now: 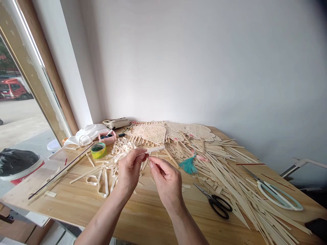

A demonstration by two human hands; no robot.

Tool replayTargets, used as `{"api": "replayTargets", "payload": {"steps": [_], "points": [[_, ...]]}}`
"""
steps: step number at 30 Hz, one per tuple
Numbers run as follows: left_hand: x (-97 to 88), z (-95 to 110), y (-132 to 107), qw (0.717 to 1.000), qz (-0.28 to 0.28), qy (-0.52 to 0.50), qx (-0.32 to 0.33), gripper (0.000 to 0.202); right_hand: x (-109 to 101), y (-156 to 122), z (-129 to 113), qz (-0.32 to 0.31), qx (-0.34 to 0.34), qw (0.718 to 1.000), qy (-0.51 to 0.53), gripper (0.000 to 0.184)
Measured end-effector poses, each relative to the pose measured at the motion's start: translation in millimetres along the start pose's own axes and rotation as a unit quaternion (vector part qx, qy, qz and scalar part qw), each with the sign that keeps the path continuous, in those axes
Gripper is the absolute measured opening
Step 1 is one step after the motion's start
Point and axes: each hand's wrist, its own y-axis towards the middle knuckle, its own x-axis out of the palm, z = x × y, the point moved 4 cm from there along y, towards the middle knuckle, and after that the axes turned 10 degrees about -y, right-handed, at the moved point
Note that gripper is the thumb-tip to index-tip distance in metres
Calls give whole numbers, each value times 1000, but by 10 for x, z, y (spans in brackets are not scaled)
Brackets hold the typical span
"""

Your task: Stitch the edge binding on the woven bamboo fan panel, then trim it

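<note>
The left hand [129,170] pinches a narrow pale piece [155,149] between thumb and fingers, above the middle of the wooden table [143,217], its free end pointing to the right; the right hand [167,180] has its thumb and forefinger pressed together just beside that piece, though I cannot tell whether something thin is caught between them; a loose white ribbon [103,182] lies left of the hands, near a roll of tape [98,150] and a pink box [107,138]; woven fans [154,133] lie behind; to the right are a teal tassel [189,164], black-handled scissors [217,203] and many flat strips [230,177].
</note>
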Motion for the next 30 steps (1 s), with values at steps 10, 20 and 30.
{"api": "replayTargets", "payload": {"steps": [10, 20, 30], "points": [[7, 3, -16, 1000, -2, 4, 1, 14, 0, -18, 2, -1, 8, 1000, 23, 18], [17, -5, -32, 1000, -5, 22, 1, 16, 6, -32, 20, -11, 21, 999, 35, 19], [13, -30, -47, 1000, -4, 13, 1, 16, 17, -51, 36, -11, 22, 999, 37, 19]]}}
